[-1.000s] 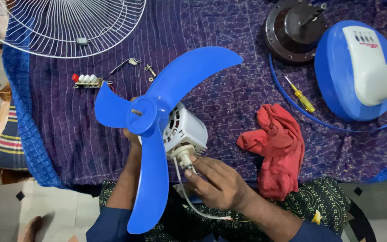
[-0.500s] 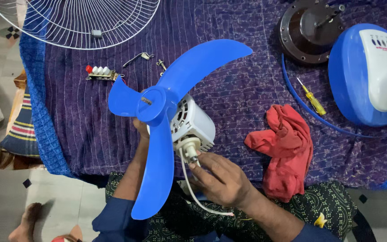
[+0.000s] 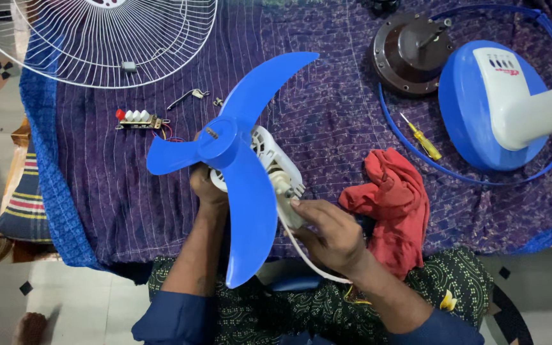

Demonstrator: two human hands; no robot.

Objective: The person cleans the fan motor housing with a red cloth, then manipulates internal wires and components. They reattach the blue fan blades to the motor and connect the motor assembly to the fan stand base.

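Note:
A blue three-bladed fan blade (image 3: 237, 153) is mounted on a white motor housing (image 3: 275, 161) over the purple cloth. My left hand (image 3: 207, 189) grips the motor from below, partly hidden behind a blade. My right hand (image 3: 328, 235) holds the rear end of the motor, where a white cable (image 3: 308, 262) runs out toward my lap. The blade hub faces up and left.
A white wire fan guard (image 3: 97, 38) lies at the top left. A push-button switch block (image 3: 137, 119) and small metal parts (image 3: 190, 97) rest on the cloth. A red rag (image 3: 394, 201), a yellow screwdriver (image 3: 421, 138), a dark round motor cover (image 3: 413, 51) and a blue fan base (image 3: 487, 105) lie to the right.
The view has shifted slightly. The fan assembly has tilted a little, with its motor end lowered toward my right hand; both hands keep their hold.

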